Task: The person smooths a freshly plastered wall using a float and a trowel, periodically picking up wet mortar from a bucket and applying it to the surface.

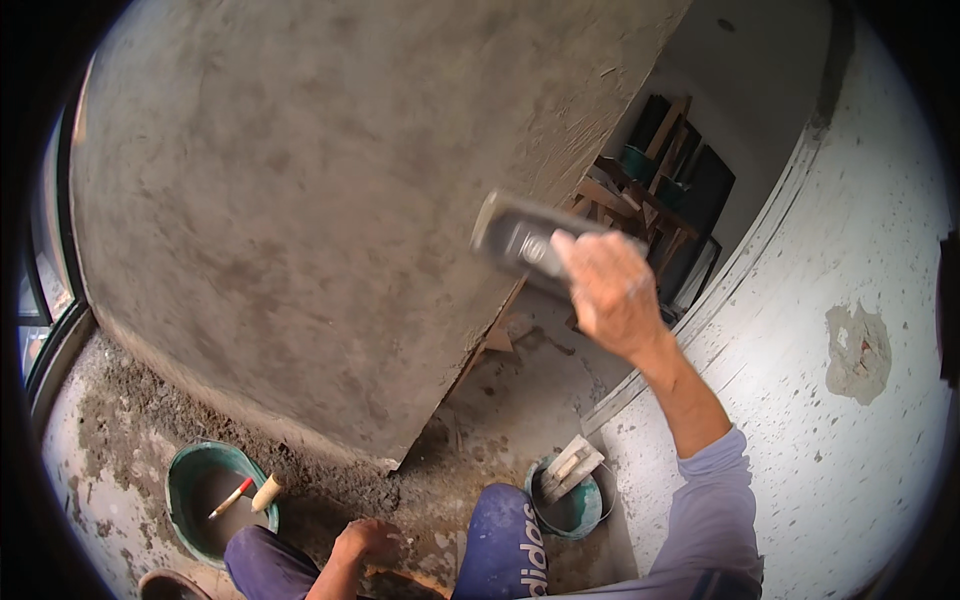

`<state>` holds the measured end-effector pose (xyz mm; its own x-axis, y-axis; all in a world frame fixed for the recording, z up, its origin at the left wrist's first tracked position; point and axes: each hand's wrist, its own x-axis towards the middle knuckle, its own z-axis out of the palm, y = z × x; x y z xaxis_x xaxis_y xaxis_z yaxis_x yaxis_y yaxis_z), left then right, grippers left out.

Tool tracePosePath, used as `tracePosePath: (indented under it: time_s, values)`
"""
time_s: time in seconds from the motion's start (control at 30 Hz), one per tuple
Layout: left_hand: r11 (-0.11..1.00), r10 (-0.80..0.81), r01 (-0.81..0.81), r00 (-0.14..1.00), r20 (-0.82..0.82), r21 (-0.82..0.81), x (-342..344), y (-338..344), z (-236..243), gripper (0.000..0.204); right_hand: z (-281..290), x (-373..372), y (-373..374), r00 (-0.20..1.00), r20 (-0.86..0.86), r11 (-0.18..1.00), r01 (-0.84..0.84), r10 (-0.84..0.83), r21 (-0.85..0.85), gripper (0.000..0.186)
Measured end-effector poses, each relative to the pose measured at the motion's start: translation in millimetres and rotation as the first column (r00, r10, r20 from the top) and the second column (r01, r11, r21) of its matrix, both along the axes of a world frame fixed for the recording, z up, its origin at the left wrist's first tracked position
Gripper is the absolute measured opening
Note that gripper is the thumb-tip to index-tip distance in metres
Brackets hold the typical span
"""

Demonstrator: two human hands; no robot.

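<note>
My right hand (612, 290) is raised and wrapped round a plastering float (522, 240), which has a dark back and a pale edge. Slight blur covers the float, held at the right-hand edge of the grey plastered wall (290, 200); whether it touches the plaster I cannot tell. Low between my knees, my left hand (368, 540) hangs loosely with nothing visible in it, its fingers partly hidden.
A green bucket (178, 500) at the lower left holds grey water and a red-and-pale-handled brush (232, 497). Beside my right knee, another bucket (572, 515) carries a trowel (572, 468). A speckled white wall (770, 400) stands close on the right; boards (660, 180) lean beyond the opening.
</note>
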<state>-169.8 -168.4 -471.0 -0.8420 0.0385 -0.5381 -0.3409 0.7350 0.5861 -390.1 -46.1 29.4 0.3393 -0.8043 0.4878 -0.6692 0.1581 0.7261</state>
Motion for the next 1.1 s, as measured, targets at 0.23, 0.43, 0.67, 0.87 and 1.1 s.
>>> tracePosePath:
  time_s: [0.23, 0.43, 0.67, 0.87, 1.1]
  values:
    - [1.000, -0.009, 0.010, 0.999, -0.046, 0.012, -3.8, 5.8, -14.6, 0.051, 77.6, 2.8, -0.8, 0.998, -0.061, 0.910, -0.014, -0.012, -0.413, 0.052]
    - [0.999, -0.026, 0.022, 0.995, -0.097, -0.049, 5.3, 2.3, 2.9, 0.051, 1.0, 6.5, -8.5, 0.998, 0.053, 0.999, 0.018, -0.020, 0.036, 0.046]
    - [1.000, 0.011, -0.010, 1.000, 0.017, -0.008, 7.0, 5.2, 16.0, 0.056, 54.9, 6.5, -9.3, 1.000, -0.023, 0.936, -0.019, 0.012, -0.352, 0.053]
    - [0.995, 0.031, -0.045, 0.988, -0.152, -0.090, 11.3, 16.7, 25.9, 0.055, 34.4, 0.8, -19.3, 0.999, 0.030, 0.984, -0.013, 0.019, -0.180, 0.047]
    - [0.954, 0.209, -0.091, 0.884, -0.418, 0.284, 4.6, 11.2, 67.4, 0.032, -116.5, 24.1, 14.9, 0.909, 0.412, 0.997, -0.036, 0.059, -0.064, 0.062]
